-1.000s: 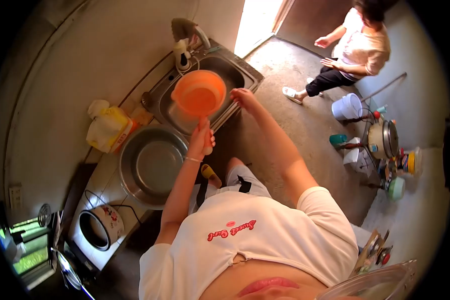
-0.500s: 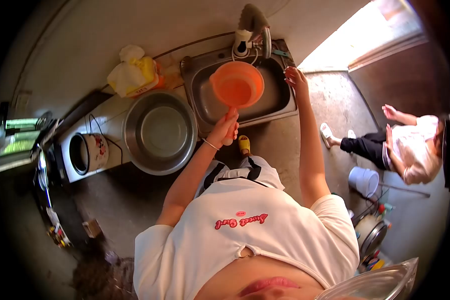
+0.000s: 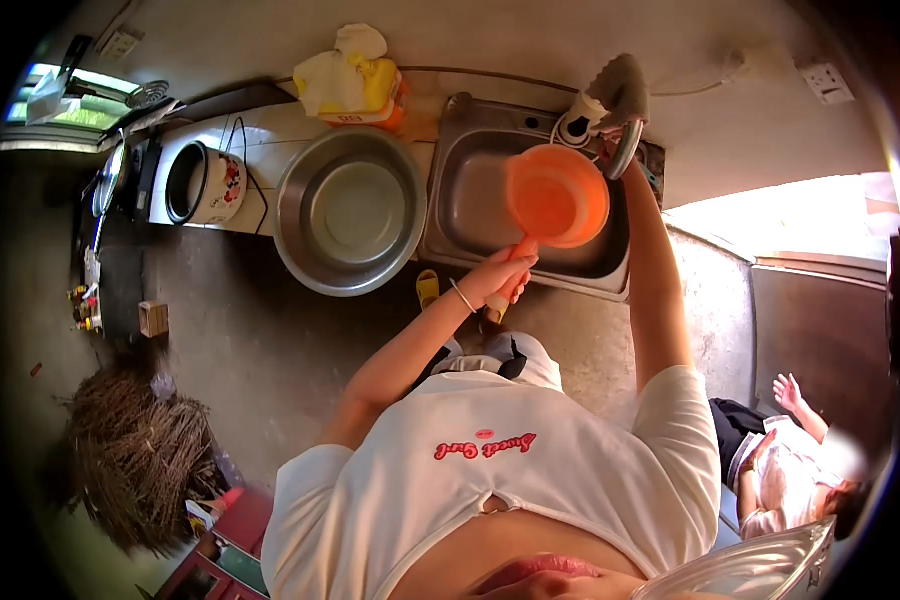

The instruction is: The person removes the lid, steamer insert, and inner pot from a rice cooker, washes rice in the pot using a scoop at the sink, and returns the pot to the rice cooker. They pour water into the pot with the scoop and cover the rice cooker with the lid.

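My left hand (image 3: 505, 277) is closed round the handle of an orange plastic water dipper (image 3: 555, 205). The dipper's bowl is held over the steel sink (image 3: 470, 190), below the tap (image 3: 626, 148). A cloth-like grey cover (image 3: 622, 90) sits on the upper part of the tap. My right arm stretches along the sink's right side, and my right hand (image 3: 613, 152) is at the tap. The spout hides most of its fingers, so its grip does not show. Left of the sink stands a large metal basin (image 3: 295, 230) with what looks like water in it.
A yellow and orange package (image 3: 370, 92) rests against the wall behind the basin. Further left is a flowered pot (image 3: 220, 190) on the tiled counter. Brushwood (image 3: 145, 450) lies on the floor, lower left. Another person (image 3: 785, 465) sits at the lower right.
My right hand has gone from beside the sink's right edge to the tap. The dipper, still in my left hand, stays over the sink, now closer to the tap. The view has turned rightward.
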`<state>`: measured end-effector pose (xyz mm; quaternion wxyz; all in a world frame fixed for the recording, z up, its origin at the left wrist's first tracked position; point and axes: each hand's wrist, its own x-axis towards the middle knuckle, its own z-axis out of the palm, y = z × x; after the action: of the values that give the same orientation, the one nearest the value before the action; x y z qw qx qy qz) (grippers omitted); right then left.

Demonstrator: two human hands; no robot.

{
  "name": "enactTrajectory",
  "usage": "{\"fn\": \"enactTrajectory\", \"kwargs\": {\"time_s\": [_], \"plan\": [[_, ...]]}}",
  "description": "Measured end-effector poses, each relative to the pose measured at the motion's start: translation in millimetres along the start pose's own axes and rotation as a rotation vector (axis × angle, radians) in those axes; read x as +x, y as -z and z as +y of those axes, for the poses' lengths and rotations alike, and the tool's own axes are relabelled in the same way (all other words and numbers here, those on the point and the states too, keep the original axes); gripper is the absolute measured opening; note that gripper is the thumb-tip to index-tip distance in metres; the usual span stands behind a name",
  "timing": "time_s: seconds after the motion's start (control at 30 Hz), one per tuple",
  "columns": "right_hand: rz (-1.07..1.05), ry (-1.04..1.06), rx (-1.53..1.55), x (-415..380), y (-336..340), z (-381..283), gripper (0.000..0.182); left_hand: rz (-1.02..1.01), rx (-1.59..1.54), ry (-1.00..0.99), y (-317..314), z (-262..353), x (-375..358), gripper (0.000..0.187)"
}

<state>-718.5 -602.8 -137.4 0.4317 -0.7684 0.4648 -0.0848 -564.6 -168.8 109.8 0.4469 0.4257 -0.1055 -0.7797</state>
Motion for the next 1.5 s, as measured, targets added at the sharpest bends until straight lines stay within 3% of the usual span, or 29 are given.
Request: {"fn": "enactTrajectory", "kwargs": {"time_s": [0.27,0.33,0.43,0.5,0.67,0.7,0.73,0.8,0.87,0.97,1.03,1.5], "plan": [[-0.144,-0.015,0.332,-29,7,-6,0.028,-0.014,0.025,0.002,-16,4,4,0.032],[-0.01,-0.067,0.299,-29,-7,5,0.028,0.0,0.036,0.006,-18,3,4,0.032],[0.214,0.103,0.427,-6,-26,33,0.032,-0.011,0.038,0.001,-18,1,7,0.033],[0.23,0.081,0.365,5,-31,41,0.032,-0.007,0.022,0.013,-20,1,8,0.025],[0.184,-0.014,0.307,12,-31,48,0.03,-0.001,0.049,0.015,-17,-3,11,0.025],[0.123,-0.066,0.503,-12,-18,21,0.026,0.0,0.054,0.006,-17,-4,12,0.025],[0.128,-0.07,0.502,-30,-9,-3,0.026,-0.004,0.055,0.009,-16,-5,12,0.025],[0.05,-0.036,-0.221,-58,5,-47,0.023,0.017,0.093,0.004,-15,-6,11,0.037],[0.078,-0.071,-0.233,-73,9,-67,0.023,0.019,0.096,0.0,-14,-6,11,0.037],[0.124,-0.071,-0.058,-75,3,-59,0.023,0.008,0.092,0.001,-8,-9,13,0.037],[0.136,-0.163,0.24,-87,5,-71,0.024,-0.006,0.088,0.006,-5,-11,15,0.037],[-0.08,-0.143,0.673,-68,-8,-24,0.026,0.014,0.059,0.036,5,-21,29,0.039]]}}
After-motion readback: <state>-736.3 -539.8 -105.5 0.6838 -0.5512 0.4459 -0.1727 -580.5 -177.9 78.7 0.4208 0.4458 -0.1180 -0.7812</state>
